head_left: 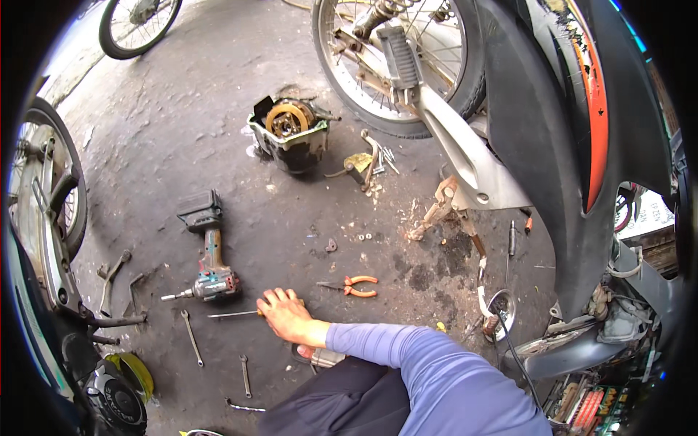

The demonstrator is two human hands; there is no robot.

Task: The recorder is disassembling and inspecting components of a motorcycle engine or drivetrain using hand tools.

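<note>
My right hand [289, 317] reaches across from the lower right in a blue-grey sleeve. It lies over the orange-yellow handle of a screwdriver [231, 314] on the ground, fingers curled over it; the thin shaft points left. The palm side is hidden. To the hand's right are pliers [356, 285] with orange grips. A cordless impact driver [212, 280] with a long socket lies to its upper left. Two wrenches [191, 338] [246, 376] rest on the ground nearer me. My left hand does not show.
A motorcycle with a rear wheel [471, 87] and silver swingarm bracket [465, 149] stands at right. A black container [294, 156] holding greasy round parts sits beyond, near bolts [389, 156] and a lever. Another motorcycle [43, 240] edges the left. Washers [365, 237] lie mid-floor.
</note>
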